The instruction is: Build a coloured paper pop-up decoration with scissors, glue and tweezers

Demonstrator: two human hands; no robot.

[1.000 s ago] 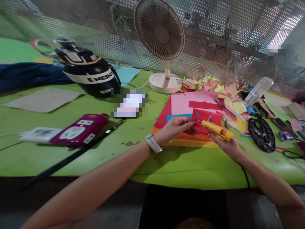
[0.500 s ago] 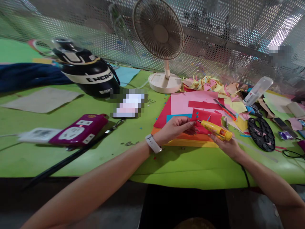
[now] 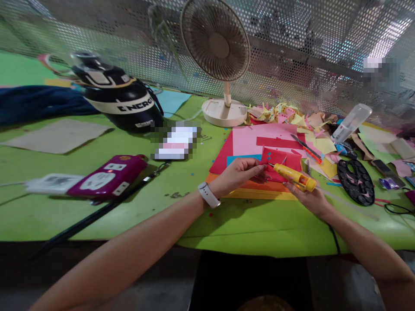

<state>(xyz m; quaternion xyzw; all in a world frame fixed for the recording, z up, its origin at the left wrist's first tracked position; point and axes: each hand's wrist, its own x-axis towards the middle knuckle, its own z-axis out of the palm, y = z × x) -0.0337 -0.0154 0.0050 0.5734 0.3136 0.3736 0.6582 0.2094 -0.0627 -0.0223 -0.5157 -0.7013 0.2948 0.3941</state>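
My right hand (image 3: 308, 198) is closed around a yellow hot glue gun (image 3: 290, 173), whose nozzle points left. A long translucent glue stick (image 3: 350, 204) trails from its back end. With its fingers pinched, my left hand (image 3: 244, 173) holds the edge of a folded red paper piece (image 3: 275, 156). The nozzle tip is at that paper, close to my left fingertips; whether it touches cannot be told. Small blue marks show on the red paper. Beneath both hands lie sheets of coloured paper, among them blue, orange (image 3: 241, 185) and pink (image 3: 248, 138) ones.
A fan (image 3: 226, 113) stands behind the papers. Left are a black jug (image 3: 123, 101), a phone (image 3: 178, 142) and a purple power strip (image 3: 106, 177). To the right lie a cutter knife (image 3: 308, 149), paper scraps (image 3: 285, 113), a black palette (image 3: 355, 182) and a clear bottle (image 3: 352, 123).
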